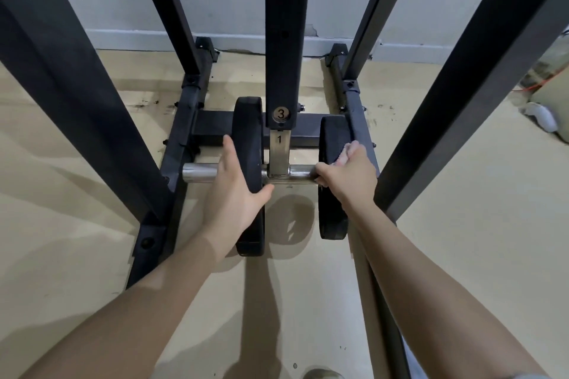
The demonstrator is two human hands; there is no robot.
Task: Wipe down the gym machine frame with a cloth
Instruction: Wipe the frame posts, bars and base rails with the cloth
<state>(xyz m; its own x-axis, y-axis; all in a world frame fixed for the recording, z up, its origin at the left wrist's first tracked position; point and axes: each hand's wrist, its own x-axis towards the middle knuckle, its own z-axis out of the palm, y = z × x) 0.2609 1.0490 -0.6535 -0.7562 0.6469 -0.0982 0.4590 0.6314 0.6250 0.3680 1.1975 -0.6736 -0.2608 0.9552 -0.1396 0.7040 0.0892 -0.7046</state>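
The black gym machine frame (181, 144) rises around me, with a centre post (281, 40) marked 3 and 1. Across its foot runs a chrome bar (197, 173) carrying two black weight plates. My left hand (235, 191) lies flat with straight fingers against the side of the left plate (248, 120), thumb hooked over its near rim. My right hand (348, 174) grips a pale pink cloth (349, 151) and presses it against the right plate (331, 138) where the bar passes through.
Black uprights (480, 71) slant up on both sides and hem in the arms. A white wall and skirting (154, 37) close the back. At the right edge, white objects (542, 115) and an orange cable (542, 80) lie on the beige floor.
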